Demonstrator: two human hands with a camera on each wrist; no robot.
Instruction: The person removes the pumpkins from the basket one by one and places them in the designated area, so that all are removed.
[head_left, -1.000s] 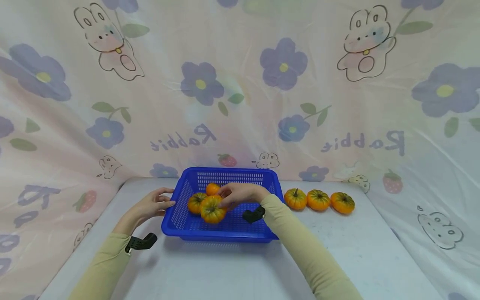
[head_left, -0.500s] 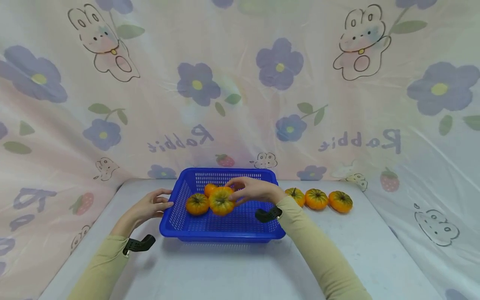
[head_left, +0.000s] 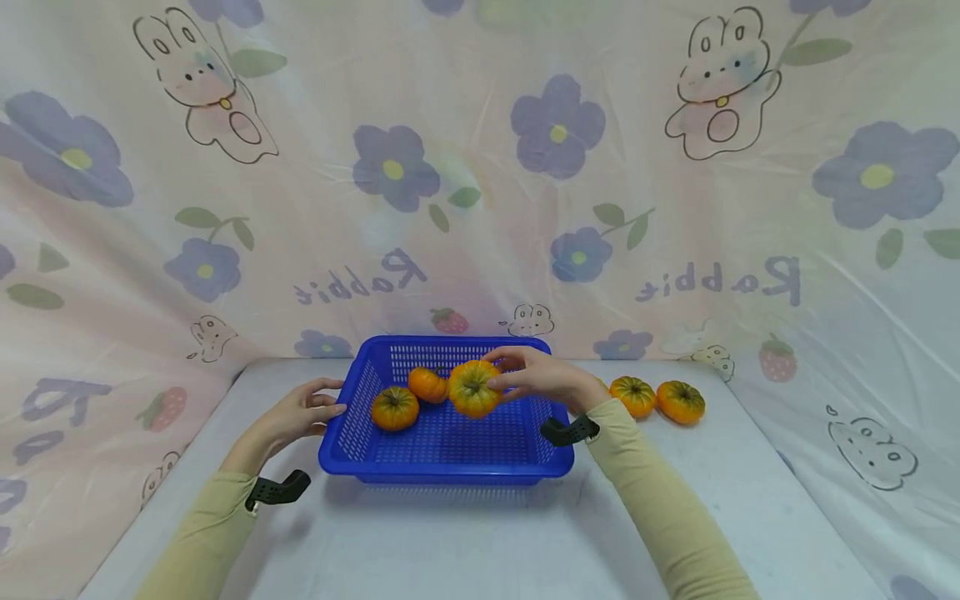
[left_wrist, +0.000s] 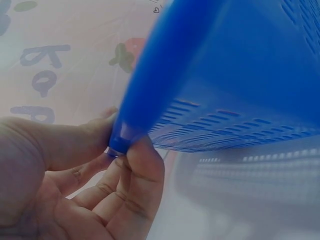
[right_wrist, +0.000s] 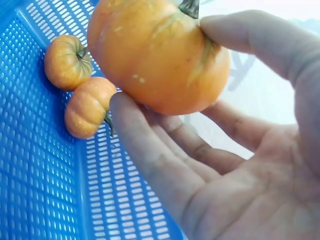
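Note:
My right hand (head_left: 538,377) grips an orange pumpkin (head_left: 471,392) with green-tinged ribs, held up over the blue plastic basket (head_left: 450,470). In the right wrist view, the thumb sits near the stem and the fingers support the pumpkin (right_wrist: 155,60) from beneath. Two more small pumpkins lie in the basket: one at the left (head_left: 395,408) and one farther back (head_left: 426,385), close beside the held one. At the basket's left side, my left hand (head_left: 294,417) pinches the rim; the left wrist view has the rim (left_wrist: 145,95) between thumb and fingers.
Right of the basket, two pumpkins, one nearer (head_left: 632,397) and one at the far end (head_left: 681,403), sit in a row on the white table (head_left: 420,542). Another in that row is mostly hidden by the right arm. A patterned cloth (head_left: 480,225) hangs behind.
My right hand has lifted the pumpkin and carried it rightward across the basket, uncovering the pumpkin at the back. My left hand stays at the rim.

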